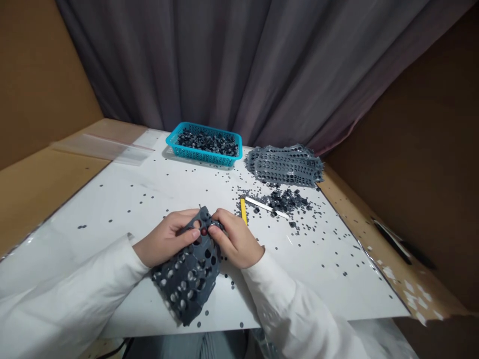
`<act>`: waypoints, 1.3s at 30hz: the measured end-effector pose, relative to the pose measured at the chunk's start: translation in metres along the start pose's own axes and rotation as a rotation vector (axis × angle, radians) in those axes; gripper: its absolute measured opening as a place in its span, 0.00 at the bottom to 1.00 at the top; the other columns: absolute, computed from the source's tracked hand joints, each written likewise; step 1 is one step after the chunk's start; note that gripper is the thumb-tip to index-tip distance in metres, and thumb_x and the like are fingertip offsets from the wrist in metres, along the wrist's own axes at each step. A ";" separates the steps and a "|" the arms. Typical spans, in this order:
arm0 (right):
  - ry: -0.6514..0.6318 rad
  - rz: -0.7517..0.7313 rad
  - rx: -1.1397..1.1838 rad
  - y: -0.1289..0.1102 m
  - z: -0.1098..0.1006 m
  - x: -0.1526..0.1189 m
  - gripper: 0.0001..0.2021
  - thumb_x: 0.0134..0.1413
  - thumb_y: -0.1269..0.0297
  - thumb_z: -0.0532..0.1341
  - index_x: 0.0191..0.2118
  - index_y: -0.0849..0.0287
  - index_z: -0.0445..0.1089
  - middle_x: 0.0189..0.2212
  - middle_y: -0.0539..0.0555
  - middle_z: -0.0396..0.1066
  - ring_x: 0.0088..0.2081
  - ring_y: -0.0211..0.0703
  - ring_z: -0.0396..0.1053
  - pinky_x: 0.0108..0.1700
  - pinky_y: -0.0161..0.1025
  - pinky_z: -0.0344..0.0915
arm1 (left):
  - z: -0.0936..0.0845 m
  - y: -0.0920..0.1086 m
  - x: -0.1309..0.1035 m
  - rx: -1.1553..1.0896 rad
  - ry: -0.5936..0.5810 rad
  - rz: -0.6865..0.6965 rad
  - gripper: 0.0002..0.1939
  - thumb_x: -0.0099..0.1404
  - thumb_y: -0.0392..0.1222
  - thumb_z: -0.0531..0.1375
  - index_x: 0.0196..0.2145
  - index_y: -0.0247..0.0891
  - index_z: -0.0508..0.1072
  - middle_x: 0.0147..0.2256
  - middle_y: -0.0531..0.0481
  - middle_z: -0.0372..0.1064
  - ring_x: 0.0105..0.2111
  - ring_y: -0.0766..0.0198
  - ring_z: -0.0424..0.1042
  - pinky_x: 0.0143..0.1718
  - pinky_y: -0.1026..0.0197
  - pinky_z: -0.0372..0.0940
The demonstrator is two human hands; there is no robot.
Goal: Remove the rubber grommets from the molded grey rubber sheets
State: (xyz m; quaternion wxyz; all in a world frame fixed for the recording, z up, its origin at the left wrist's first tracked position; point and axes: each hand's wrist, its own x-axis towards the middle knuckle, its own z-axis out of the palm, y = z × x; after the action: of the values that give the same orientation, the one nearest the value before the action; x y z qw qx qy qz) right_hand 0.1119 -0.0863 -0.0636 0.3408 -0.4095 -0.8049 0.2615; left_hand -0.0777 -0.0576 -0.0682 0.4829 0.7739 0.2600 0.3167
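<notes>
A dark grey sheet full of round holes (192,274) hangs tilted between my hands near the table's front edge. My left hand (168,237) grips its upper left side, thumb on the face of the sheet. At the upper right edge, my right hand (235,239) pinches the sheet with thumb and forefinger; a small dark round piece seems to be at those fingertips, partly hidden. Some holes lower on the sheet show pale discs or the light behind them; I cannot tell which.
A blue basket (205,158) of dark pieces stands at the back. Right of it lie stacked perforated sheets (284,167), with a pile of dark pieces (286,200) in front. A white stick (265,207), a yellow strip (243,212) and scattered discs lie nearby. Clear plastic bags (108,149) rest back left.
</notes>
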 end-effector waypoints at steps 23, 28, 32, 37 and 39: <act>0.197 0.361 1.240 -0.001 0.021 0.009 0.16 0.53 0.53 0.54 0.24 0.56 0.50 0.20 0.44 0.43 0.20 0.33 0.42 0.22 0.32 0.48 | 0.006 0.009 -0.001 -0.315 -0.029 -0.138 0.15 0.61 0.48 0.55 0.27 0.33 0.72 0.29 0.48 0.66 0.31 0.62 0.64 0.36 0.61 0.58; 0.223 0.262 1.087 0.006 0.007 0.011 0.14 0.58 0.56 0.47 0.24 0.56 0.49 0.20 0.44 0.43 0.20 0.34 0.42 0.23 0.33 0.47 | 0.003 0.004 -0.001 -0.253 -0.020 -0.139 0.16 0.59 0.50 0.56 0.25 0.33 0.71 0.28 0.48 0.65 0.29 0.62 0.63 0.33 0.61 0.58; 0.265 0.081 0.437 0.002 -0.003 0.005 0.13 0.61 0.57 0.46 0.28 0.57 0.57 0.23 0.48 0.54 0.26 0.37 0.54 0.31 0.36 0.53 | 0.002 0.001 0.001 -0.097 0.007 -0.105 0.15 0.62 0.46 0.53 0.24 0.33 0.68 0.25 0.52 0.62 0.27 0.65 0.62 0.31 0.63 0.57; -0.031 -0.055 -0.082 -0.006 -0.002 0.001 0.08 0.60 0.61 0.49 0.34 0.59 0.59 0.29 0.53 0.62 0.32 0.41 0.60 0.36 0.39 0.57 | 0.003 0.002 0.002 0.059 -0.082 0.010 0.14 0.64 0.44 0.51 0.26 0.33 0.69 0.27 0.49 0.66 0.30 0.62 0.65 0.33 0.62 0.59; -0.058 -0.043 -0.135 -0.007 0.001 0.001 0.08 0.60 0.61 0.48 0.35 0.59 0.59 0.30 0.54 0.63 0.33 0.42 0.61 0.37 0.39 0.58 | 0.005 0.004 0.002 0.120 -0.094 0.074 0.13 0.64 0.41 0.51 0.25 0.34 0.69 0.26 0.48 0.66 0.29 0.63 0.65 0.33 0.63 0.59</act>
State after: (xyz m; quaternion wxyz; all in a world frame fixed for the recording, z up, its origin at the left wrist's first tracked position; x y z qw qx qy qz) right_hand 0.1073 -0.0888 -0.0592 0.2944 -0.4064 -0.8389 0.2109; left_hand -0.0723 -0.0600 -0.0657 0.4354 0.8245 0.2266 0.2815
